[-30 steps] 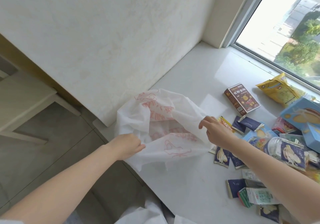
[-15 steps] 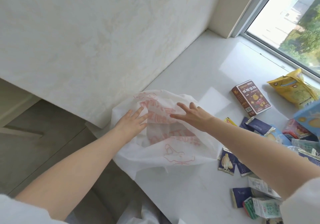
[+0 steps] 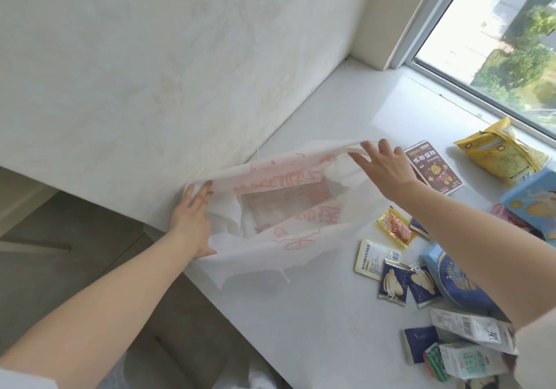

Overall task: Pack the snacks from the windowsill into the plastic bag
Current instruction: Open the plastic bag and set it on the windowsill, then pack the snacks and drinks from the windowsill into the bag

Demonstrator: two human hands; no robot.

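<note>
A white plastic bag (image 3: 288, 208) with red print lies on the white windowsill (image 3: 301, 313), its mouth held wide and facing me. My left hand (image 3: 192, 220) is at the mouth's left side, straight fingers inside against the upper layer, thumb on the lower one. My right hand (image 3: 382, 166) lifts the upper rim, pinching it between thumb and fingers. Snacks lie to the right: a brown box (image 3: 433, 167), a yellow bag (image 3: 496, 151), a blue box (image 3: 532, 196), a round blue tin (image 3: 463, 286) and several small sachets (image 3: 392, 281).
A pale wall (image 3: 150, 72) rises just behind the bag. The window (image 3: 496, 42) closes the sill's far right. The sill's near edge drops to a grey floor (image 3: 90, 253) at the left. More packets (image 3: 469, 358) lie at the lower right.
Both hands lay flat on the closed bag before. Now the right hand has lifted the upper rim up and right, the left has slid into the mouth, and the bag gapes.
</note>
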